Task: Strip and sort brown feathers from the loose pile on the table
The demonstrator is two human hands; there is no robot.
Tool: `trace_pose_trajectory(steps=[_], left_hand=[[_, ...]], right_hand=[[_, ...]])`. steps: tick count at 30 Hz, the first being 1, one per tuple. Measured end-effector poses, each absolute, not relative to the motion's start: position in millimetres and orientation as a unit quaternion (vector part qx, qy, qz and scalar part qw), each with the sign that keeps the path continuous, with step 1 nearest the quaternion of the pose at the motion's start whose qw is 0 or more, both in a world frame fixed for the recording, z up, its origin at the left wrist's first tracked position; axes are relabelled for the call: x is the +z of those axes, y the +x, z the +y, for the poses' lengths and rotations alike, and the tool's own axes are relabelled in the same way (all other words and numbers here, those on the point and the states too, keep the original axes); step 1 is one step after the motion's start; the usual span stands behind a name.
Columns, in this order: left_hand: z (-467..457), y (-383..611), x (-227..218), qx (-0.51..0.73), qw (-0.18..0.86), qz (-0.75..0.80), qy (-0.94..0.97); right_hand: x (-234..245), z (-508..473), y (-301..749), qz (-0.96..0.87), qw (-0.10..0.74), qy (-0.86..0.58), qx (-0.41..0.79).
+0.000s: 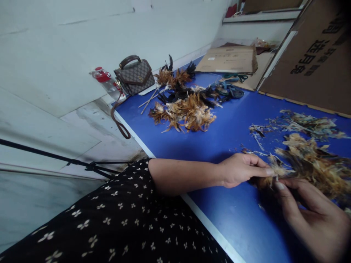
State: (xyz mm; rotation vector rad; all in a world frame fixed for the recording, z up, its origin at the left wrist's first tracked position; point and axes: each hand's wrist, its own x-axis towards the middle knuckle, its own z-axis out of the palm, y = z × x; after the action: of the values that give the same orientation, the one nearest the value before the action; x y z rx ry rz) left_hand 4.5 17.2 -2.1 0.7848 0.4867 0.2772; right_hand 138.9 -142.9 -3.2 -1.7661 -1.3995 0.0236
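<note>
Left hand: the left hand (241, 170) lies low over the blue tabletop (233, 124), fingers pinched together on the near end of a feather bundle (309, 164).
Right hand: the right hand (307, 208) comes in from the lower right, thumb and forefinger closed on the same end of the bundle, just beside the left fingertips.
Grip: both hands hold narrow, each pinching the feathers; the two grips almost touch.
Feather bundle: brown and tan, lying across the right side of the tabletop, its far part spread toward the right edge of the view.
Loose feathers: a scatter of scraps (298, 124) just beyond the bundle.
Feather pile: finished tufts (186, 106) of orange, brown and black, well apart, toward the far left of the tabletop.
Handbag: a patterned handbag (134, 75) at the far left corner, strap hanging over the edge.
Bottle: a red-capped bottle (105, 82) beside the handbag.
Cardboard: a flat box (229, 58) at the far end, a large sheet (315, 58) standing at right.
</note>
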Motion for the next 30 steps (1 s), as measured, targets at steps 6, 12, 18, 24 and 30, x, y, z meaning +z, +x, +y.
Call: trace_pose_trajectory(steps=[6,12,18,24,30], left_hand=[[16.3,0.3,9.2,0.068,0.888,0.243,0.385],[16.7,-1.9,9.5,0.017,0.889,0.214,0.405],[14.8,-5.5,6.3,0.006,0.887,0.178,0.425],[17.6,-6.2,0.1,-0.069,0.860,0.133,0.488],[20.7,-8.9,-4.0,-0.047,0.818,0.174,0.546]], right_hand=[[-9.4,-143.5,143.5,-0.586,0.407,-0.701,-0.021],[-17.1,-147.1,156.5,-0.590,0.389,-0.706,-0.044],[-14.8,-149.4,160.9,-0.601,0.380,-0.703,-0.024],[-10.5,-149.3,158.0,-0.617,0.401,-0.677,0.010],[-26.7,-152.0,194.9,-0.633,0.394,-0.666,-0.029]])
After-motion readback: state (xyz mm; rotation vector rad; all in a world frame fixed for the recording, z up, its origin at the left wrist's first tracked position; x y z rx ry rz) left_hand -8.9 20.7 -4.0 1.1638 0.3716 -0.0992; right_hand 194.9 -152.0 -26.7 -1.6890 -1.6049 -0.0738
